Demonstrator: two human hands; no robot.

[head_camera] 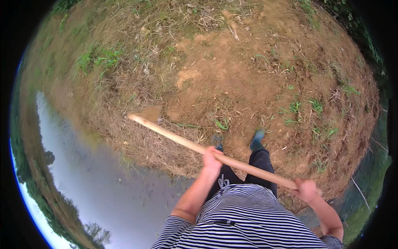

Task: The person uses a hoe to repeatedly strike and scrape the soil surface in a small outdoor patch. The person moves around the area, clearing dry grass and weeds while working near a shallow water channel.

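A hoe with a long wooden handle point(178, 138) crosses in front of my body, slanting from upper left to lower right. My left hand point(212, 158) grips the handle near its middle. At the butt end, my right hand point(306, 189) is closed around the wood. The hoe's blade point(148, 113) is at the far left end, blurred and brownish, over dry grass and soil; whether it touches the ground I cannot tell. Below the handle are my dark trousers point(260, 160) and a rubber boot point(257, 140); the other boot is partly hidden behind my left hand.
Bare reddish-brown soil point(224, 71) lies ahead, with cut dry grass point(130, 81) and green tufts point(105, 59) around it. Water point(102, 183) borders the bank on the left. More water or a dark green surface point(362, 183) with thin sticks lies at the right. Leafy plants point(354, 25) edge the upper right.
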